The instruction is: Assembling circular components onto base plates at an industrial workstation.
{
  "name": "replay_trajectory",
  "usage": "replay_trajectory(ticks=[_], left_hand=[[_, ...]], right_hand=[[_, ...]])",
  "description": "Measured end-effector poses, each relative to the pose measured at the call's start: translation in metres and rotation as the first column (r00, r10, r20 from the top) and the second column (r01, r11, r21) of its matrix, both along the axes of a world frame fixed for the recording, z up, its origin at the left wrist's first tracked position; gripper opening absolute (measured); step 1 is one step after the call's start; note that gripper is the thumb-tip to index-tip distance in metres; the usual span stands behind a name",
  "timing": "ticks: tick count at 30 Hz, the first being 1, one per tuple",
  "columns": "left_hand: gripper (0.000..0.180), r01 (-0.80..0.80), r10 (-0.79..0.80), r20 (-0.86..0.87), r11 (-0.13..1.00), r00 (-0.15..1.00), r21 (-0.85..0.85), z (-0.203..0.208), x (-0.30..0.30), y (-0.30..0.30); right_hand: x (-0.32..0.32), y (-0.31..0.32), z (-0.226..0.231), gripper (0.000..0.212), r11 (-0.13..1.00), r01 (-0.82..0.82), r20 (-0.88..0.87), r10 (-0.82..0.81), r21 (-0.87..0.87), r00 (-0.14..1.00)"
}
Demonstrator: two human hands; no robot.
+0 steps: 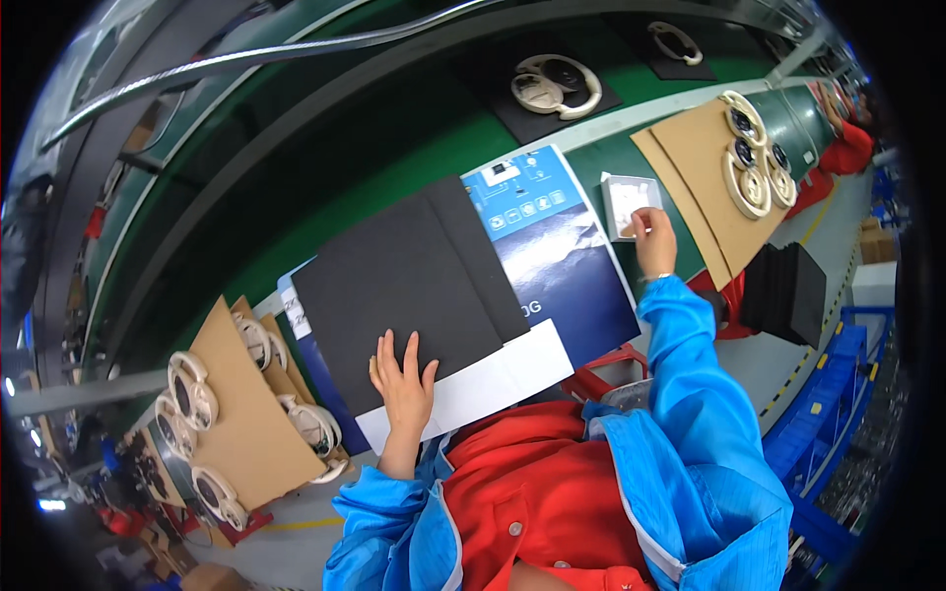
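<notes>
My left hand [402, 391] lies flat with its fingers spread on the lower edge of a black sheet [399, 276]. A second black sheet overlaps it on the right. Under them, a white sheet [493, 377] sticks out on my side, and a glossy blue printed sheet [581, 271] shows at the right. My right hand [655, 246] is at a small white open box [616, 192], fingertips over its near side. The fingers are drawn together; what they hold, if anything, is too small to make out. Small pale pieces lie in the box.
Cardboard sheets [246, 414] with cream ring-shaped housings [192, 394] stand at the left. More cardboard [690, 187] with similar housings [754, 172] lies at the right. Beyond, a green conveyor belt [394, 138] carries cream housings [552, 89] on black mats. Another person's red sleeve [847, 148] shows far right.
</notes>
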State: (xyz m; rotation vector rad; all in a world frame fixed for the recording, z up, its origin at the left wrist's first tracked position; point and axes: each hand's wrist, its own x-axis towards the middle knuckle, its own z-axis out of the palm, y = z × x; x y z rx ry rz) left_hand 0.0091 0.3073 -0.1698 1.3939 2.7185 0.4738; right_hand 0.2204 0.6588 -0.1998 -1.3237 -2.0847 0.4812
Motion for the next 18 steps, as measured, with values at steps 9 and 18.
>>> replay_trajectory(ticks=[9,18], left_hand=[[0.042,-0.272,0.299,-0.047,0.916,0.953,0.295,0.042,-0.02,-0.051],[0.039,-0.685,0.776,-0.137,0.613,0.616,0.394,0.065,-0.136,-0.214]], right_hand=[[-0.045,-0.014,0.016,0.013,0.966,-0.258,-0.043,0.257,-0.027,0.965],[-0.137,-0.148,0.043,0.01,0.732,-0.668,-0.213,0.638,-0.13,0.74]])
